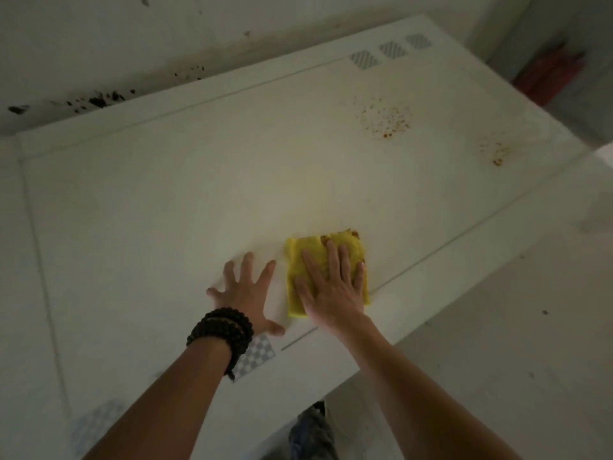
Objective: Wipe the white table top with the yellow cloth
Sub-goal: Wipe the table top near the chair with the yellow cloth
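Note:
The white table top (199, 194) fills most of the view. A folded yellow cloth (298, 260) lies near its front edge, with brown dirt along its far edge. My right hand (331, 287) presses flat on the cloth, fingers spread over it. My left hand (247, 290) rests flat on the bare table just left of the cloth, fingers apart, holding nothing. Dark bead bracelets (220, 330) wrap my left wrist. Two patches of orange-brown specks, one (386, 119) far right of centre and a second (496, 154) near the right edge, lie on the table.
Checkered marker squares sit at the table's far right corner (391, 49) and near the front edge (257, 355). The wall behind has dark stains (99, 101). A red object (547, 74) stands on the floor at the upper right. The floor lies to the right of the table.

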